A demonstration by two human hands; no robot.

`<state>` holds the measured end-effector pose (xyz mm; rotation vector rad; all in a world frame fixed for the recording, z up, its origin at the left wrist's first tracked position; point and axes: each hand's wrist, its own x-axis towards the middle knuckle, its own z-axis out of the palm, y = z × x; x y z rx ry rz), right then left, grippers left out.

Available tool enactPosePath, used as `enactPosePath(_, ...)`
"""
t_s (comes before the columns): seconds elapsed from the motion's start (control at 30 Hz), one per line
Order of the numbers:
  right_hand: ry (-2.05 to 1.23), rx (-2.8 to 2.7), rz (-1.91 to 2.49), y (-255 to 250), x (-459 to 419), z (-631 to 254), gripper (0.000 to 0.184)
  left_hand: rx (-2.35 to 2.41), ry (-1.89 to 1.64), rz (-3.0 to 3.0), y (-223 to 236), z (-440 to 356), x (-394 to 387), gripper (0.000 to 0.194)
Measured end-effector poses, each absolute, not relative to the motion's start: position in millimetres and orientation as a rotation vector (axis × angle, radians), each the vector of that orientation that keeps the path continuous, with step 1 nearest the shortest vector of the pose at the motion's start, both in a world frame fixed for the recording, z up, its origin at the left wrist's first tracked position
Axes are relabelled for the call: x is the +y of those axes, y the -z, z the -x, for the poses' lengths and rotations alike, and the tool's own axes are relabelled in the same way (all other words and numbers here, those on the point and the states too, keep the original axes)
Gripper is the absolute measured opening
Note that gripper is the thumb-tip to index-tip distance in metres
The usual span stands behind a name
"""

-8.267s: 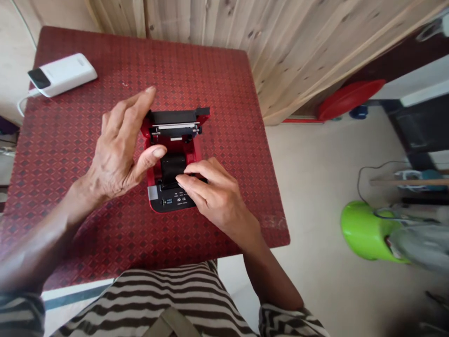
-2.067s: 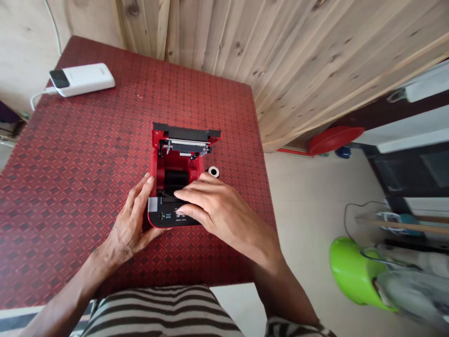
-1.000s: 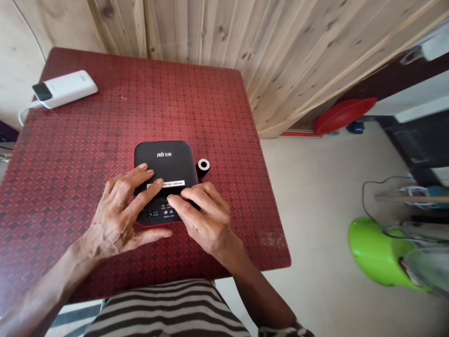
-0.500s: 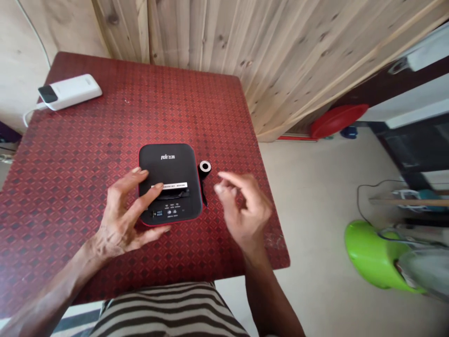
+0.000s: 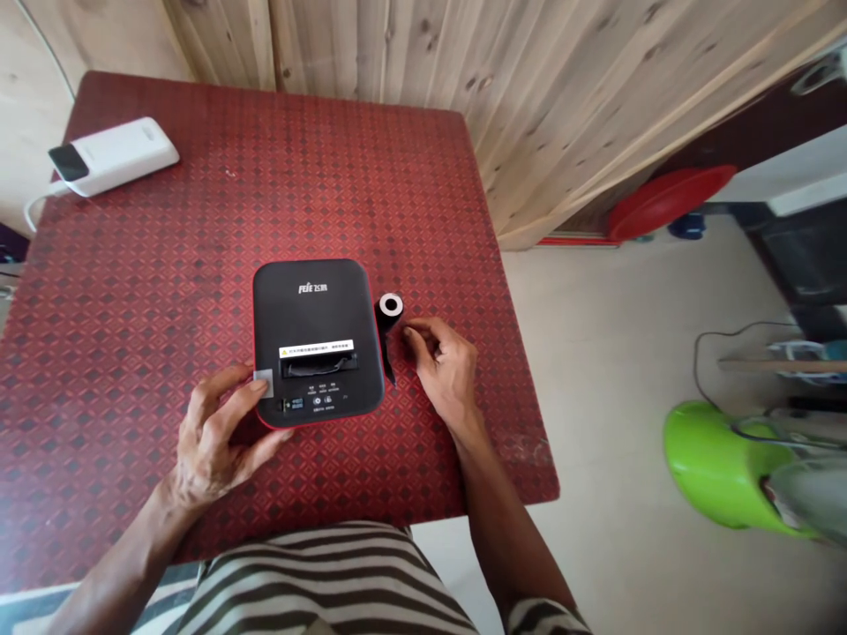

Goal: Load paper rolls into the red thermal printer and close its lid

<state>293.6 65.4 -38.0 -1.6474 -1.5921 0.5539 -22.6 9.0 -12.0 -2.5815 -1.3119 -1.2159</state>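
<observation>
A black receipt printer with a red rim lies flat on the table, its paper slot and small buttons facing up. My left hand is at its near left corner. The index fingertip presses on a small greyish see-through patch on the printer, while the thumb lies apart along the front edge. Beside the printer's right side stands a small black roll with a white core, a dark strip trailing from it. My right hand rests just right of the roll, thumb and fingers pinched together; what they hold, if anything, is hidden.
A white power bank with a cable lies at the table's far left. The table has a red patterned top and meets a wooden wall behind. On the floor to the right are a green bin and a red basin.
My left hand has slid off the slot area to the printer's near left corner, where the greyish patch now shows. My right hand has lowered and moved closer to the roll.
</observation>
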Motion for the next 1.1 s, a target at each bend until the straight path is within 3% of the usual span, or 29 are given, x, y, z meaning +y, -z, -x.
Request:
enactPosePath(0.37, -0.481, -1.665, 1.652, 37, 65, -296, 0.018, -1.448, 1.305, 2.594, 5, 24, 11, 0.059)
enactPosePath(0.8, -0.502, -1.604, 1.662, 37, 62, -295, 0.014, -1.498, 1.513, 2.687, 5, 22, 19, 0.055)
enactPosePath(0.97, -0.340, -1.720, 1.506, -19, 56, -284, 0.009, -1.462, 1.458, 2.671, 9, 24, 16, 0.058)
enactPosePath(1.1, -0.325, -2.142, 1.145, -71, 70, -249, 0.020, -1.461, 1.357, 2.625, 12, 25, 13, 0.061)
